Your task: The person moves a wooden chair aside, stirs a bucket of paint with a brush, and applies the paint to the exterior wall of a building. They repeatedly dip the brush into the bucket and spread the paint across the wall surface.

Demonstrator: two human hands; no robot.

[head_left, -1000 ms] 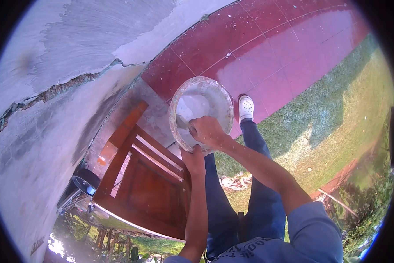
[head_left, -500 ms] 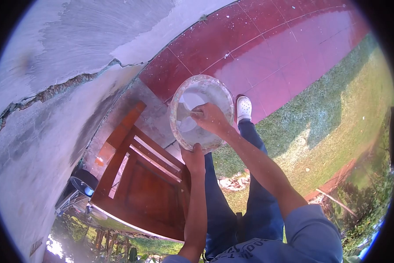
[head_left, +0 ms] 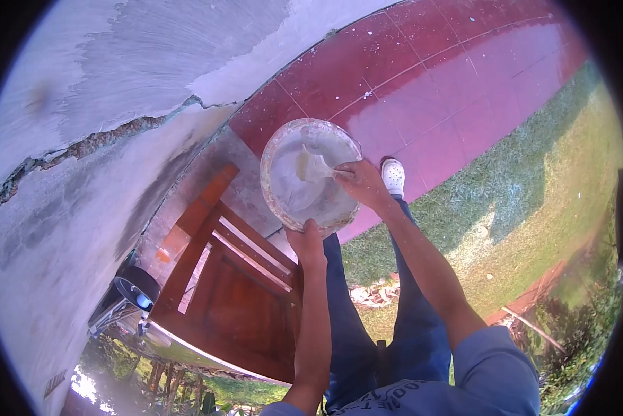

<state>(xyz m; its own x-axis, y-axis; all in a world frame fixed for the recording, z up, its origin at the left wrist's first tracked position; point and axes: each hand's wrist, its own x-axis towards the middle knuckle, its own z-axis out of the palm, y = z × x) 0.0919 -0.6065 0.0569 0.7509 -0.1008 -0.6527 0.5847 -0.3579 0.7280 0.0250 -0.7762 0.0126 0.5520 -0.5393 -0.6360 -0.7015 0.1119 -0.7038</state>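
A round bucket [head_left: 271,191], its rim crusted with pale splashes, is held in front of my legs with its mouth facing up. My left hand [head_left: 307,244] grips the near edge of its rim, thumb over the top. Inside lies whitish, wet-looking material. Over the bucket's mouth, my right hand [head_left: 364,183] is closed on the handle of a paintbrush [head_left: 314,168]. The brush is smeared white, with a yellowish wide end pointing left into the bucket.
A brown wooden chair [head_left: 242,295] stands at the left, near a cracked wall [head_left: 187,62]. Red floor tiles [head_left: 381,55] stretch ahead, with grass [head_left: 478,201] on the right. A dark round container [head_left: 137,288] sits behind the chair.
My right hand has moved right within the bucket's mouth, bringing the brush's wide end into clearer view. The bucket has shifted slightly left in view, still in my left hand.
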